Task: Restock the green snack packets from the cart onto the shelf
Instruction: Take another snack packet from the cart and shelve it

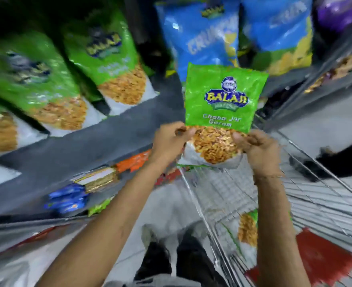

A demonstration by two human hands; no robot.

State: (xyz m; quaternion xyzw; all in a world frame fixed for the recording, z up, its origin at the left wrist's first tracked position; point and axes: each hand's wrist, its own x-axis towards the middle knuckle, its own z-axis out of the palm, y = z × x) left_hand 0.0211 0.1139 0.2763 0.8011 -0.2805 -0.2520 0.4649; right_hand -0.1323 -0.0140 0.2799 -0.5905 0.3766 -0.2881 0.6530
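Head view: left hand (pixel 171 141) and right hand (pixel 256 148) both grip a green packet (pixel 222 100) above the cart (pixel 222 195), mid-transfer; next, judged, seat it upright on the shelf (pixel 84 146) at left.

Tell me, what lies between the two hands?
In the head view, the lower part of the green packet lies between them: left hand pinches one bottom corner, right hand the other.
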